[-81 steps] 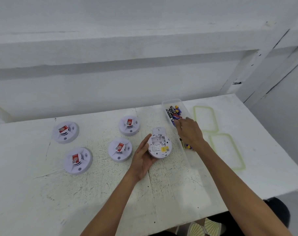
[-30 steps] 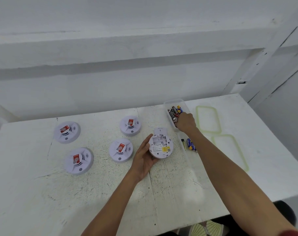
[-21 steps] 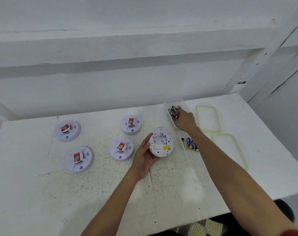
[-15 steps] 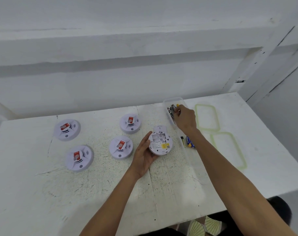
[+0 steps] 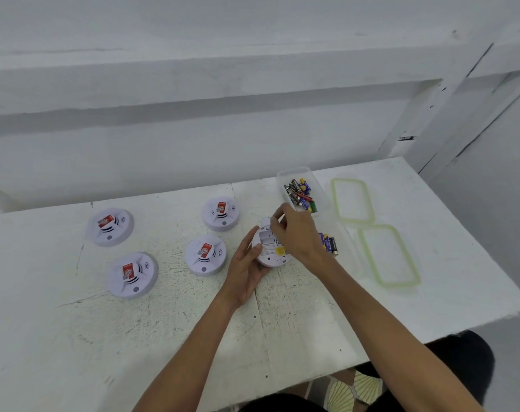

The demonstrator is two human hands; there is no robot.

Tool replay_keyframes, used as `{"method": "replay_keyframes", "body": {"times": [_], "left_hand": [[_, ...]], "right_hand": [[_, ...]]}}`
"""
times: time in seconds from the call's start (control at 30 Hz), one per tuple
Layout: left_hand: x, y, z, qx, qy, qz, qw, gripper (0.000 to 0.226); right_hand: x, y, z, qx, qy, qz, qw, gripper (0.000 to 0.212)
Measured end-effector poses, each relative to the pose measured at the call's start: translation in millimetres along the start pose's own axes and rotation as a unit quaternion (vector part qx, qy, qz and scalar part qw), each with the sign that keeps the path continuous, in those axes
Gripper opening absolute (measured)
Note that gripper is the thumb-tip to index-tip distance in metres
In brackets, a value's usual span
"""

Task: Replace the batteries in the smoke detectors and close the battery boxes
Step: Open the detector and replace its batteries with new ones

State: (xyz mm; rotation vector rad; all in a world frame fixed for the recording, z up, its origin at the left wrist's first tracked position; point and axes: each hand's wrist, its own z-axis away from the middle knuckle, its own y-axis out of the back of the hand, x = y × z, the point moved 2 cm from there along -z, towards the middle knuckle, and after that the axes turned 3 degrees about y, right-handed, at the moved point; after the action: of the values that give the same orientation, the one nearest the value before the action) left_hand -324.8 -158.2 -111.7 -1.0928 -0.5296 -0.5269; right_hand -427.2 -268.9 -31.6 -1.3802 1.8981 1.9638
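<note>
An upturned white smoke detector lies at the table's middle with its battery bay open and a yellow label showing. My left hand grips its left edge. My right hand hovers over the bay, its fingertips pinching a small pale battery that is mostly hidden. A loose white cover lies just behind the detector. A clear box of several mixed batteries stands behind my right hand. A few blue-and-black batteries lie to the right of my wrist.
Several more detectors sit face up with red stickers: far left, front left, middle and behind it. Two clear lids with green seals lie on the right of the white table.
My right hand has left the battery box and come back left and down over the open detector, fingers pinched. My left hand and the detector have stayed in place.
</note>
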Motion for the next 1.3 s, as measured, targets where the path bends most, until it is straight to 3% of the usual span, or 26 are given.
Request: {"method": "replay_keyframes", "body": {"times": [0.33,0.6,0.77,0.87,1.13,1.3], "left_hand": [[-1,2,-1,-0.014,-0.003,-0.018,1.0,0.054],[0,1,0,0.001,0.007,-0.013,1.0,0.053],[-1,3,-2,-0.006,0.004,-0.029,1.0,0.052],[-2,3,-2,-0.011,0.003,-0.029,1.0,0.052],[0,0,0,-0.026,-0.007,-0.03,0.999,0.049],[-1,2,0,-0.017,-0.002,-0.024,1.0,0.052]], "right_hand": [[-5,-19,15,-0.008,-0.022,0.086,0.996,0.029],[-10,-35,24,-0.033,0.07,0.15,0.986,0.03],[-10,-30,25,-0.055,0.037,0.074,0.995,0.021],[-8,-23,23,-0.004,0.002,0.014,1.0,0.015],[-2,-28,28,0.017,0.069,0.027,0.997,0.023],[-2,-32,28,0.03,0.068,0.054,0.996,0.023]]}}
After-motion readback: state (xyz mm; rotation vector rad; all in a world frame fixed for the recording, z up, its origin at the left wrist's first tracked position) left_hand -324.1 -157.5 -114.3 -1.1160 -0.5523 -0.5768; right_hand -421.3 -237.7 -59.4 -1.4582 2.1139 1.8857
